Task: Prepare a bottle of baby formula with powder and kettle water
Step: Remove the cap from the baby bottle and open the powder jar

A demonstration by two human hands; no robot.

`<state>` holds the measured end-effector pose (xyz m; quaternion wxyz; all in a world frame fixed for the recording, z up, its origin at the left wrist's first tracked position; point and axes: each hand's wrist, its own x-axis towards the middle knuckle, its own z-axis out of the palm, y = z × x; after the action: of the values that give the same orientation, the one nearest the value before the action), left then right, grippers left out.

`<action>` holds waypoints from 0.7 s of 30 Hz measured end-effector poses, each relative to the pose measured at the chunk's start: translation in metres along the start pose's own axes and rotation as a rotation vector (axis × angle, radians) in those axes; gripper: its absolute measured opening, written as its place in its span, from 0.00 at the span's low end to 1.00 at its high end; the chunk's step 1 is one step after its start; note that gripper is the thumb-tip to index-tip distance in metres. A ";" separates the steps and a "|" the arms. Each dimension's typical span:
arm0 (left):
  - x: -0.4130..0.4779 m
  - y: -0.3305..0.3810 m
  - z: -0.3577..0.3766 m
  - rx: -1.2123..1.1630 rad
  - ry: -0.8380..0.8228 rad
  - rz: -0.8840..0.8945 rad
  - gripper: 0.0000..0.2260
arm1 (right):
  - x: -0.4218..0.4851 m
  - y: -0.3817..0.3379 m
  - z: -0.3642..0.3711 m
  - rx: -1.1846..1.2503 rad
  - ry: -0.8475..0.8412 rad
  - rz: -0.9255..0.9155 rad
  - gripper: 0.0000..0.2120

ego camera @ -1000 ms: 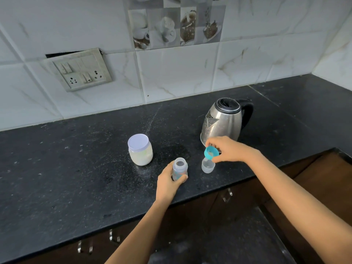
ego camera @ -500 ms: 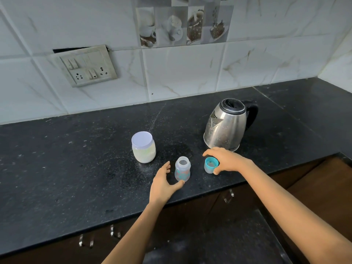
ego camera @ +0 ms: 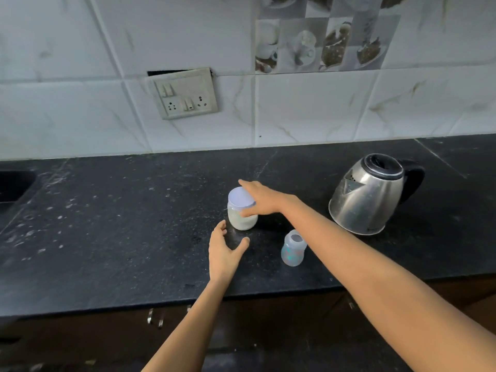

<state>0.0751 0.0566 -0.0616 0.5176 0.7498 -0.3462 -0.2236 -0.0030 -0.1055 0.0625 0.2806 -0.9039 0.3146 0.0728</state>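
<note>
The powder jar (ego camera: 242, 220), clear with pale powder and a white lid (ego camera: 239, 199), stands mid-counter. My right hand (ego camera: 259, 201) reaches across from the right and lies over the lid's right edge, fingers spread, thumb against the jar's front; no closed grip shows. My left hand (ego camera: 225, 252) hovers open just in front of the jar, not touching it. The small clear baby bottle (ego camera: 293, 248) stands uncapped beside my right forearm. The steel kettle (ego camera: 369, 196) with black lid and handle sits to the right. The teal bottle cap is out of sight.
The black stone counter (ego camera: 107, 237) ends in a front edge above dark cabinet doors (ego camera: 268, 331). A tiled wall with a switch plate (ego camera: 185, 93) backs it. A dark sink opening (ego camera: 13, 183) shows at far left.
My right hand let go of the teal cap and swung left over the jar lid. My left hand left the bottle and moved toward the jar. The view shifted left.
</note>
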 end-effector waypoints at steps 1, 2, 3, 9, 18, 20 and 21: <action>0.000 -0.003 -0.006 0.001 -0.008 0.005 0.37 | 0.006 -0.003 0.005 -0.011 -0.011 0.000 0.46; 0.000 -0.006 -0.012 0.005 -0.016 0.011 0.38 | 0.011 -0.005 0.008 -0.057 -0.002 -0.003 0.44; -0.001 -0.009 -0.018 0.011 -0.018 0.014 0.39 | 0.013 -0.007 0.010 -0.126 0.021 -0.008 0.42; -0.012 -0.025 -0.041 0.004 0.014 0.009 0.45 | -0.002 -0.022 0.027 -0.275 0.059 -0.129 0.29; -0.025 -0.014 -0.027 -0.081 -0.039 0.055 0.44 | -0.031 -0.045 0.060 -0.456 0.130 -0.190 0.39; -0.025 -0.011 -0.021 -0.098 -0.005 0.042 0.42 | -0.029 -0.052 0.063 -0.574 0.133 -0.115 0.42; -0.026 -0.010 -0.018 -0.095 0.015 0.024 0.41 | -0.027 -0.054 0.066 -0.630 0.126 -0.106 0.40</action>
<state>0.0738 0.0895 -0.0647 0.5577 0.7219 -0.3405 -0.2279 0.0111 -0.0199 0.0412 -0.0295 -0.9641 0.2458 0.0957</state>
